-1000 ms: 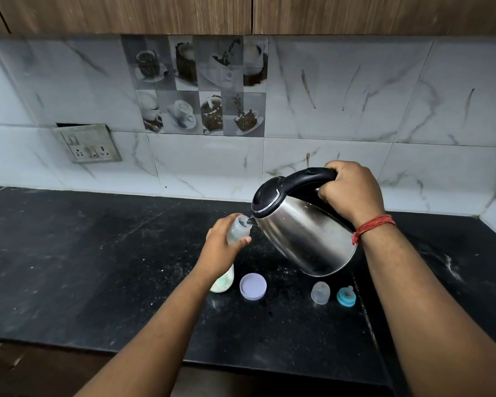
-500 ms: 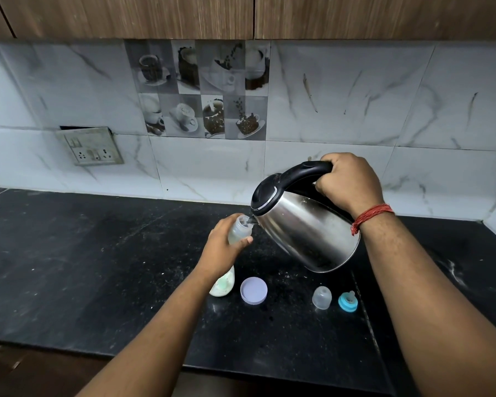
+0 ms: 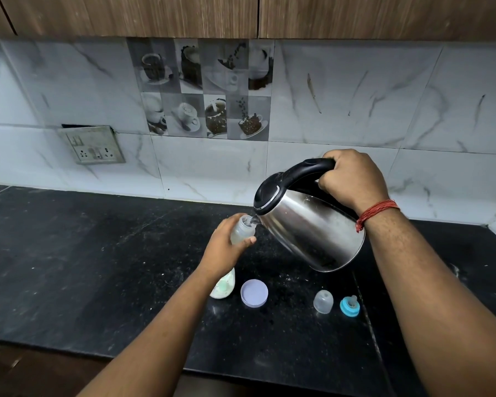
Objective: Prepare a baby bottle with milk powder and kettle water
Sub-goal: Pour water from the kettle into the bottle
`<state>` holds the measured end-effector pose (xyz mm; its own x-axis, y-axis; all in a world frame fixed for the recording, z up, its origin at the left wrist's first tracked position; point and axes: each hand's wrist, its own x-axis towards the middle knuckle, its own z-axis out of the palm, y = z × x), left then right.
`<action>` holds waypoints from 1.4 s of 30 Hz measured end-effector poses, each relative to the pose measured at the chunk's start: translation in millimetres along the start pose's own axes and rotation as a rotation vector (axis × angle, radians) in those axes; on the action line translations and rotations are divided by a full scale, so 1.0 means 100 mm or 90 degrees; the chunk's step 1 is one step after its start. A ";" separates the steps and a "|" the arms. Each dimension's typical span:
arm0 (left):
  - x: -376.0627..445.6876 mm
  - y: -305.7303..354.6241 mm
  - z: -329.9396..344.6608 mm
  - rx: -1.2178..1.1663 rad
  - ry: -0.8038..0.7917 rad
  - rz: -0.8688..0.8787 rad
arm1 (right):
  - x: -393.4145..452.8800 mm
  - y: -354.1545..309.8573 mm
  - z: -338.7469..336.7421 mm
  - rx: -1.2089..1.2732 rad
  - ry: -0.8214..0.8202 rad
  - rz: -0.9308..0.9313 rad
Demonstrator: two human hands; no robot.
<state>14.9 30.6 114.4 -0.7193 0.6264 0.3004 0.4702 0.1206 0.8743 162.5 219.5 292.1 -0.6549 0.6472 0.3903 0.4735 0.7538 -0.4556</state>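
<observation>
Black counter (image 3: 83,267) runs full width, dusty w/ pale specks. Marble-look wall tiles behind it, one panel of coffee-cup pics at centre, wood cabinets along the top. Socket plate (image 3: 92,145) on the wall at left, sits a bit crooked.

Kettle (image 3: 307,222): steel body, black lid & handle, held off the counter and tipped down-left, spout right at the bottle mouth. Thin bit of water visible at the spout tip going into the neck. Right hand (image 3: 352,180) clenched round the kettle handle from the top, fingers wrapped under; red thread band on that wrist.

Bottle (image 3: 242,229): clear, open top, leaning a little toward the kettle. Left hand (image 3: 224,249) grasps it round the middle, thumb across the front, so only neck & shoulder show above the hand. Can't tell if its base touches the counter – hand and forearm cover it.

Just below the left wrist a pale rounded container (image 3: 224,286) shows, whitish w/ green marks, partly hidden by the forearm. Beside it to the right, a round lilac lid (image 3: 254,293) lying rim-up on the counter. Further right, well apart from the lid, a clear cap (image 3: 323,301) standing dome-up, and just beside that a blue ring w/ teat (image 3: 350,306), the two near but not touching.
</observation>
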 end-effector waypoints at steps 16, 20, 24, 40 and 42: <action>0.20 -0.02 0.09 0.011 0.000 -0.006 | 0.20 0.05 -0.02 -0.013 -0.006 -0.017; 0.25 -0.04 0.10 0.015 -0.001 -0.012 | 0.25 0.05 -0.01 -0.012 -0.010 -0.017; 0.31 -0.06 0.12 0.015 -0.009 -0.006 | 0.31 0.05 0.01 -0.022 -0.007 -0.026; 0.42 -0.18 0.17 -0.073 -0.018 -0.027 | 0.48 0.45 0.23 0.190 -0.051 0.067; 0.42 -0.19 0.17 -0.095 -0.020 -0.034 | 0.47 0.56 0.31 0.251 -0.056 0.092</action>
<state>-15.4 67.9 104.0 -0.7238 0.6459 0.2428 0.3498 0.0402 0.9360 140.6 288.5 260.3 -0.6538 0.7183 0.2379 0.3140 0.5436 -0.7784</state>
